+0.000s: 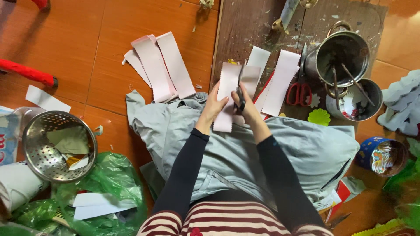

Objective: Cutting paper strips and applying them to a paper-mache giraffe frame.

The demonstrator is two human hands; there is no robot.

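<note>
Strip: you hold a pale pink paper strip (226,94), upright over the grey cloth (306,148) on your lap.
Handling: it looks light, thin and floppy, and would likely crease or tear; take it near the lower edge.
Left hand (213,107): pinches the strip's left edge.
Right hand (247,107): closed on dark scissors (240,92), blades at the strip's top.
Look: long, narrow, with zigzag edges like the strips (159,65) left of it.
</note>
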